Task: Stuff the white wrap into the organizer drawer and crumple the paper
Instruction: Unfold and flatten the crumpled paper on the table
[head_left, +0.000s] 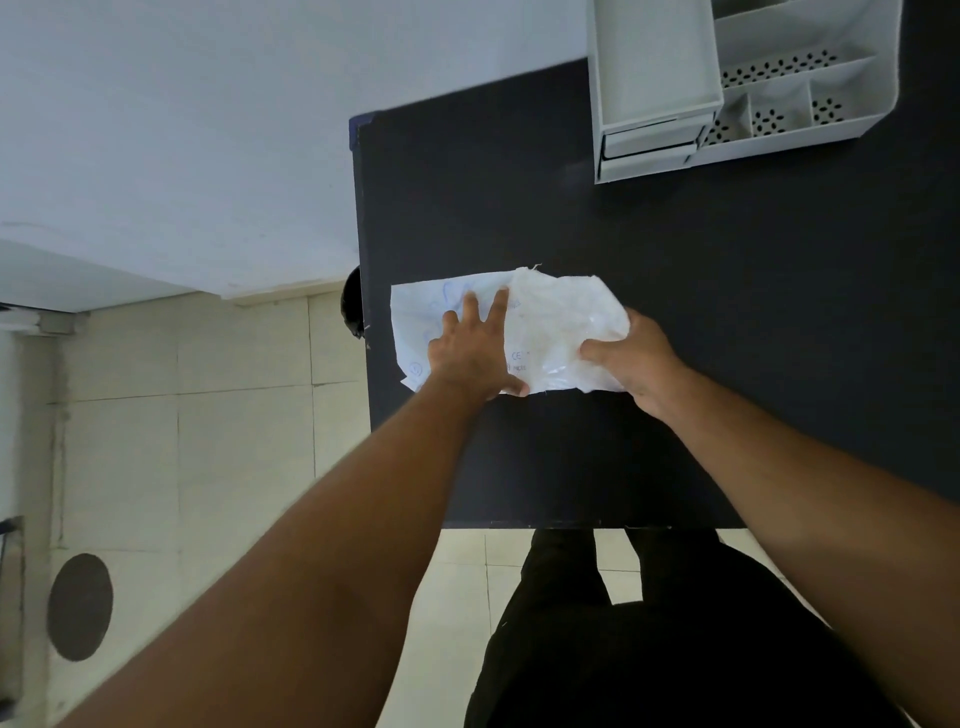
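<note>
A white sheet of paper with faint blue print lies on the black table near its left edge. On top of its right part lies a crinkled white wrap. My left hand presses flat on the paper, fingers spread. My right hand pinches the wrap's right edge. The white organizer stands at the far right of the table. Its upper drawer is pulled out and looks empty.
The organizer's top tray has perforated compartments. A second, shut drawer sits under the open one. The table's left edge runs close to the paper, with tiled floor beyond. My dark-trousered legs stand at the table's near edge.
</note>
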